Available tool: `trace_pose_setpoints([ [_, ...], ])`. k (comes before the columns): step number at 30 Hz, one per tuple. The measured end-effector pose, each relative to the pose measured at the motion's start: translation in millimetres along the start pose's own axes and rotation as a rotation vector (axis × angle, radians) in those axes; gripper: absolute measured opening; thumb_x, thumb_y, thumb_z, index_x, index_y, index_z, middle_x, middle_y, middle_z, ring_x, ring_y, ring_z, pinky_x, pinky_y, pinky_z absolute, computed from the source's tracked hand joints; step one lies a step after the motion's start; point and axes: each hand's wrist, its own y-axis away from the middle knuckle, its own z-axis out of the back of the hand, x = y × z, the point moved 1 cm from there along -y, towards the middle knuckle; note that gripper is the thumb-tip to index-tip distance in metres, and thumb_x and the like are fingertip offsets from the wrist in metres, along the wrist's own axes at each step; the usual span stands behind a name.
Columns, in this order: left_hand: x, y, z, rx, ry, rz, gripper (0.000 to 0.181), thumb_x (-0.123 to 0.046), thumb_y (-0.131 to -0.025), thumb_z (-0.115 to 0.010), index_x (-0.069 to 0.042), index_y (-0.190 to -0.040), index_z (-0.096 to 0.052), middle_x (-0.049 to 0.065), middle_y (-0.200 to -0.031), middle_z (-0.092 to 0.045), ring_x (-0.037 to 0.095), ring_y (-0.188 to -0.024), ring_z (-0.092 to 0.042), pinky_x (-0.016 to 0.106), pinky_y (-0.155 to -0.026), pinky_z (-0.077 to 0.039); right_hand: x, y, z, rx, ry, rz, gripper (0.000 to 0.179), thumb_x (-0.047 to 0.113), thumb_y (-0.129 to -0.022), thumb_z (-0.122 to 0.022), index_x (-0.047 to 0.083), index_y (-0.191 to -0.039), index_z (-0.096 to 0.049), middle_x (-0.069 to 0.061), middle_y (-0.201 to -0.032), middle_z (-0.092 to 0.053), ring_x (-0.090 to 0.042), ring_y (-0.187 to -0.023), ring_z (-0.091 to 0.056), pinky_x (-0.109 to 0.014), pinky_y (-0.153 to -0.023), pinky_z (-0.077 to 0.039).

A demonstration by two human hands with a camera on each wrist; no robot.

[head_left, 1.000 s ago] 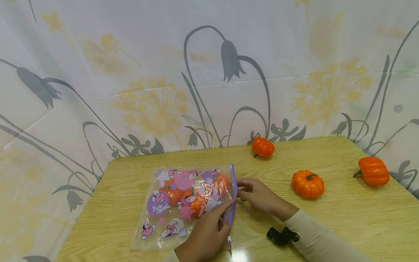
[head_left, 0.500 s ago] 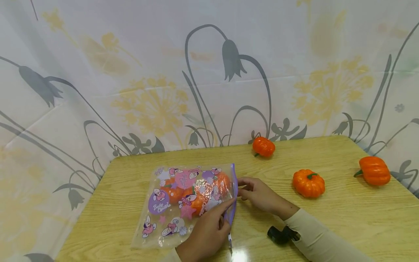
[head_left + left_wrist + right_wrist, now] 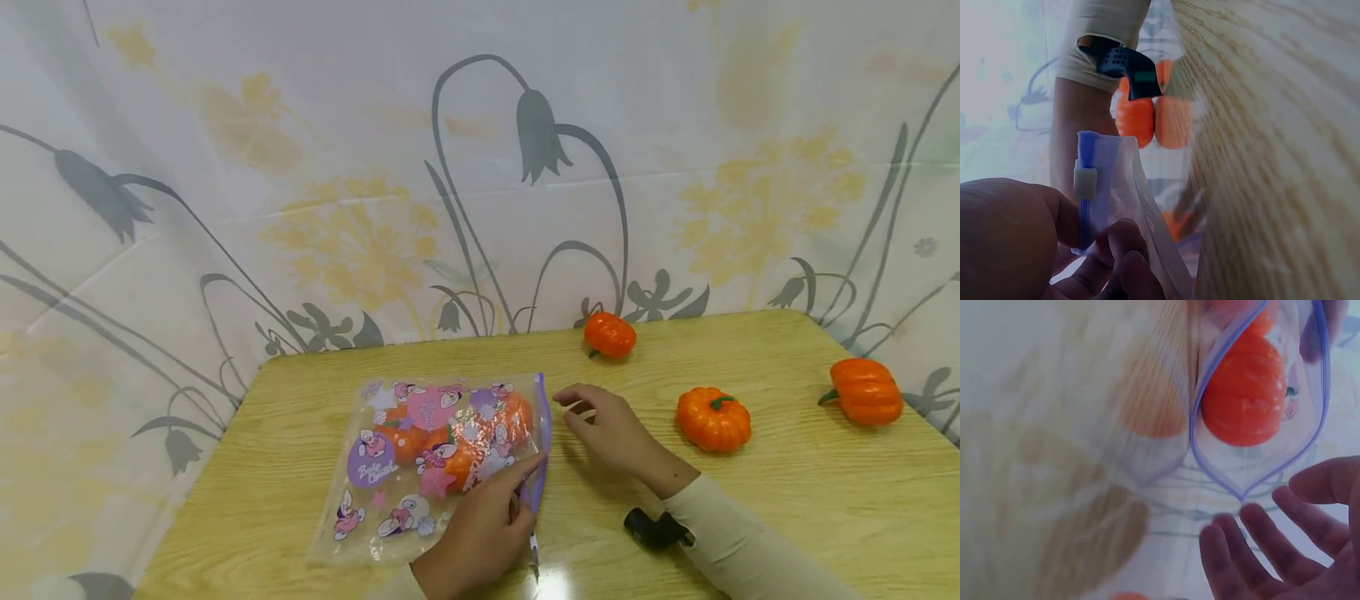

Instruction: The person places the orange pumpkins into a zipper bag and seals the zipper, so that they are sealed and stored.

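A clear zip bag (image 3: 371, 464) printed with pink and purple cartoons lies flat on the table, several small toy pumpkins (image 3: 1244, 394) inside. Its purple zip edge faces right, and the right wrist view shows the mouth gaping. My left hand (image 3: 480, 533) pinches the near part of this edge, index finger stretched along it; beside the fingers in the left wrist view is a white slider (image 3: 1085, 182). Just right of the mouth, my right hand (image 3: 611, 429) holds nothing, its fingers spread and slightly bent, apart from the bag.
Three loose toy pumpkins lie on the wooden table: one pumpkin (image 3: 610, 335) by the back edge, another pumpkin (image 3: 714, 419) right of my right hand, a third pumpkin (image 3: 866, 392) far right. A black wrist device (image 3: 654, 530) is on my right sleeve. A flowered curtain (image 3: 480, 167) hangs behind.
My right hand has let go of the bag's zip edge and moved slightly right and away from it. The left hand keeps its pinch; the view has shifted a little.
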Motion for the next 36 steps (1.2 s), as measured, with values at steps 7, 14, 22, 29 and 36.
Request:
trace_pose_setpoints([
  [7,3.9,-1.8,-1.3,-0.005,-0.008,-0.003,0.060,-0.006,-0.091,-0.056,-0.020,-0.149,-0.048,-0.010,-0.082,-0.048,-0.005,-0.055,-0.036,0.016,-0.051,-0.039,3,-12.4,9,-0.126,0.257,0.140,0.028,0.005,-0.091,-0.064,0.000,-0.118,-0.067,-0.019,-0.118,-0.066,-0.037,-0.110,-0.062,-0.052,-0.091,-0.055],
  [14,4.9,-0.1,0.3,-0.007,-0.017,0.003,0.061,-0.005,-0.090,-0.057,-0.020,-0.148,-0.049,-0.009,-0.082,-0.050,-0.005,-0.055,-0.037,0.016,-0.051,-0.039,4,-31.9,20,-0.186,0.504,0.206,0.033,0.009,-0.088,-0.067,0.002,-0.121,-0.066,-0.023,-0.121,-0.062,-0.042,-0.111,-0.059,-0.058,-0.092,-0.051],
  [22,4.1,0.5,2.5,0.001,-0.022,0.022,0.062,-0.007,-0.089,-0.060,-0.023,-0.148,-0.049,-0.006,-0.095,-0.060,-0.003,-0.056,-0.037,0.016,-0.055,-0.040,1,-48.1,27,-0.114,0.661,0.117,0.052,0.017,-0.088,-0.069,0.007,-0.138,-0.056,-0.029,-0.138,-0.050,-0.049,-0.125,-0.048,-0.067,-0.092,-0.044],
  [29,2.1,0.1,2.0,0.027,0.002,0.032,0.063,-0.007,-0.089,-0.059,-0.023,-0.149,-0.048,-0.010,-0.077,-0.045,-0.003,-0.056,-0.038,0.017,-0.052,-0.039,-1,-56.7,33,-0.062,0.747,0.058,0.059,0.019,-0.090,-0.066,0.009,-0.145,-0.049,-0.029,-0.145,-0.042,-0.054,-0.135,-0.037,-0.071,-0.103,-0.036],
  [36,0.3,0.7,1.5,0.021,-0.008,0.015,0.061,-0.007,-0.090,-0.058,-0.022,-0.148,-0.049,-0.011,-0.077,-0.045,-0.003,-0.057,-0.038,0.016,-0.054,-0.040,-10,-66.7,39,-0.027,0.718,-0.024,0.065,0.017,-0.089,-0.064,0.009,-0.150,-0.042,-0.030,-0.153,-0.031,-0.059,-0.138,-0.029,-0.073,-0.104,-0.033],
])
